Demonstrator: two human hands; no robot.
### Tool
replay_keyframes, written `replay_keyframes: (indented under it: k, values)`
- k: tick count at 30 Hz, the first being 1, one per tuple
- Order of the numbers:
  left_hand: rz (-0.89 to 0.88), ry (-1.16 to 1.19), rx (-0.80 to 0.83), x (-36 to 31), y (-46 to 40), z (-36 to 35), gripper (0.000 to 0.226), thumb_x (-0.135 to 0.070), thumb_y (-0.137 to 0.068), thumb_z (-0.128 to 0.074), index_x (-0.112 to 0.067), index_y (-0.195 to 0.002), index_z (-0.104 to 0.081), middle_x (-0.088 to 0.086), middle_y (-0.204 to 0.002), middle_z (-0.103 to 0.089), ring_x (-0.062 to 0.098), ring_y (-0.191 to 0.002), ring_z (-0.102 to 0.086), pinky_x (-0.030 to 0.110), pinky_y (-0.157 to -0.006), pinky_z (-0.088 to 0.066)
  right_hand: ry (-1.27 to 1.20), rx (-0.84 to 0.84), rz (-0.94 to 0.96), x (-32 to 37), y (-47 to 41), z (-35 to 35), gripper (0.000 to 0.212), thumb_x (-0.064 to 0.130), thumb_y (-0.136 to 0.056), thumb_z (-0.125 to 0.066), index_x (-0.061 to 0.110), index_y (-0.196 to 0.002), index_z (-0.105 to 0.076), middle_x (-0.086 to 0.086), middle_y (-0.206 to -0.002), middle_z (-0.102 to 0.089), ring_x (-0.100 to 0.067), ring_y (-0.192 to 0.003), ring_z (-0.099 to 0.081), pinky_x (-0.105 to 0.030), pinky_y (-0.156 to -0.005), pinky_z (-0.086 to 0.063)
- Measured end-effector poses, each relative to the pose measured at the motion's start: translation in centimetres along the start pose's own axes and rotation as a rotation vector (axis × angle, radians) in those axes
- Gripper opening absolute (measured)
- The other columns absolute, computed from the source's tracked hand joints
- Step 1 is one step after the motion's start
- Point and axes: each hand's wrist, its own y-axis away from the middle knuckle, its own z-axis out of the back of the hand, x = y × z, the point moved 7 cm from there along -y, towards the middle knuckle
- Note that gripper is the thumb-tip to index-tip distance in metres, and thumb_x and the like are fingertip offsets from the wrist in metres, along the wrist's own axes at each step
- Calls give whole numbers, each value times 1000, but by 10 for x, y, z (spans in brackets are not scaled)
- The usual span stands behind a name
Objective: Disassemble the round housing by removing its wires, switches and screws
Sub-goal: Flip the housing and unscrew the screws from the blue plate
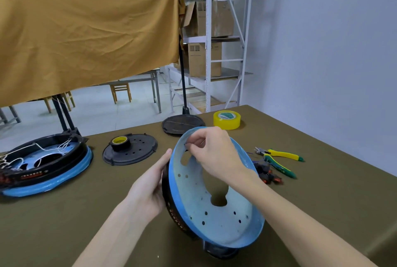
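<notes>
The round housing [217, 219], blue-lined with a black outer rim, stands tilted on its edge on the table in front of me. My left hand [150, 187] grips its left rim and steadies it. My right hand [212, 153] reaches inside near the top rim, its fingertips pinching a small part at a slot; what the part is I cannot make out. A bundle of removed wires and red-black switches [268, 173] lies on the table just right of the housing.
A second round housing [49, 170] with white wires sits at the left. A black perforated cover [137, 148] carries a roll of black tape [120, 142]. Another black disc [182, 125], yellow tape [227, 119] and yellow-green pliers [279, 159] lie behind and right.
</notes>
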Motion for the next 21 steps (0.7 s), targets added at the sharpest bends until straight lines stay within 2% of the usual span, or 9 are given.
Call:
replay_keyframes:
  k: [4, 8, 9, 11, 13, 15, 18, 19, 21]
  values:
    - [49, 65, -13, 6, -8, 10, 28, -35, -83, -82, -11, -68, -82, 6, -73, -78, 24, -62, -77, 35, -51, -60, -46, 159, -97, -7, -14, -11, 8, 17, -84, -72, 18, -80, -79, 4, -71, -74, -5, -67, -68, -26, -61, -57]
    - [173, 103, -18, 24, -15, 26, 39, -25, -88, -73, -3, -54, -74, 7, -51, -65, 21, -41, -66, 30, -41, -55, 40, 277, -141, -13, -19, -30, 21, 24, -82, -77, 17, -62, -75, -1, -58, -69, -5, -55, -58, -23, -55, -49]
    - [212, 97, -24, 30, -16, 30, 36, -22, -89, -73, -2, -59, -74, 7, -54, -66, 22, -43, -66, 32, -41, -56, 75, 308, -165, -16, -19, -35, 24, 25, -83, -78, 18, -60, -73, 2, -56, -67, -5, -54, -58, -22, -54, -48]
    - [255, 68, -39, 39, -15, 37, 21, -18, -84, -77, 0, -75, -75, 11, -75, -73, 26, -59, -73, 41, -48, -61, 128, 385, -210, -23, -15, -48, 30, 23, -85, -75, 18, -56, -69, 2, -53, -64, -7, -51, -57, -22, -53, -48]
    - [292, 19, -48, 48, -18, 45, 22, -18, -90, -74, 2, -82, -80, 14, -93, -77, 31, -71, -76, 44, -54, -63, 178, 434, -229, -27, -9, -58, 28, 18, -86, -72, 14, -58, -71, -1, -54, -64, -10, -50, -54, -23, -51, -46]
    - [313, 4, -46, 55, -25, 50, 29, -18, -96, -69, 2, -80, -81, 18, -93, -79, 32, -70, -77, 42, -53, -61, 203, 439, -233, -29, -8, -63, 18, 13, -87, -71, 12, -70, -76, 0, -62, -65, -12, -56, -58, -25, -54, -50]
    - [300, 11, -42, 56, -30, 52, 26, -16, -96, -69, 1, -83, -82, 19, -97, -79, 33, -73, -78, 42, -56, -62, 171, 425, -218, -30, -8, -63, 12, 8, -86, -70, 12, -79, -79, 2, -74, -69, -12, -66, -63, -32, -68, -60]
    - [291, 9, -48, 56, -32, 52, 25, -17, -96, -69, 0, -84, -82, 19, -100, -79, 33, -74, -78, 42, -57, -62, 171, 410, -217, -31, -8, -62, 9, 11, -85, -72, 9, -79, -79, 1, -75, -70, -12, -68, -63, -34, -69, -59]
    - [278, 14, -32, 56, -32, 51, 27, -17, -96, -69, -1, -81, -83, 18, -98, -79, 32, -73, -78, 41, -56, -62, 222, 340, -202, -32, -5, -60, 24, 24, -83, -76, 1, -75, -75, -5, -70, -67, -18, -67, -61, -37, -62, -54]
